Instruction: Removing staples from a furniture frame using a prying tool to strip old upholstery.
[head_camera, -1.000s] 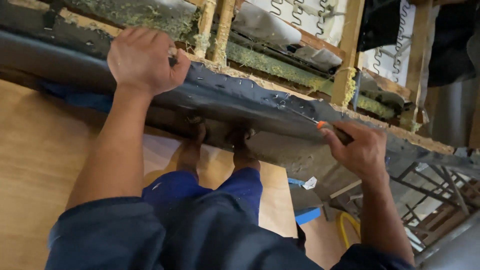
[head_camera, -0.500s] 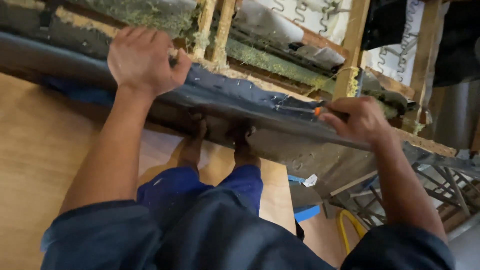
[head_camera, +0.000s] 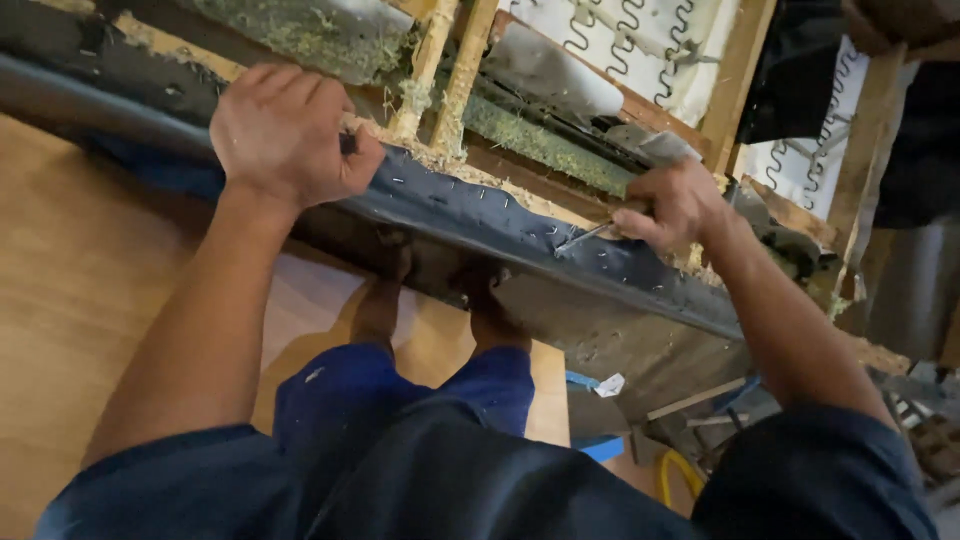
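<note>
Left hand: the left hand is closed in a fist on the upper edge of the dark grey stapled fabric strip, its fingers curled over a bunched bit of it; a small dark piece shows beside the thumb.
Right hand: the right hand is wrapped tight around the handle of a thin metal-shafted hand tool; the handle is hidden inside the fist.
Tool tip: the bare metal shaft slants down to the left and its tip touches the fabric strip among the staples.
Fabric strip: it runs slantwise from upper left to lower right along the rail of the bare wooden sofa frame, dotted with small silver staples.
Frame: pale timber uprights, crumbly green-yellow foam padding and zigzag wire springs lie just behind the strip.
Person: dark blue trousers and two bare feet show below, the toes tucked under the frame's lower edge.
Floor: light brown wooden sheet flooring lies to the left; a yellow hose loop and blue scraps lie at lower right.
</note>
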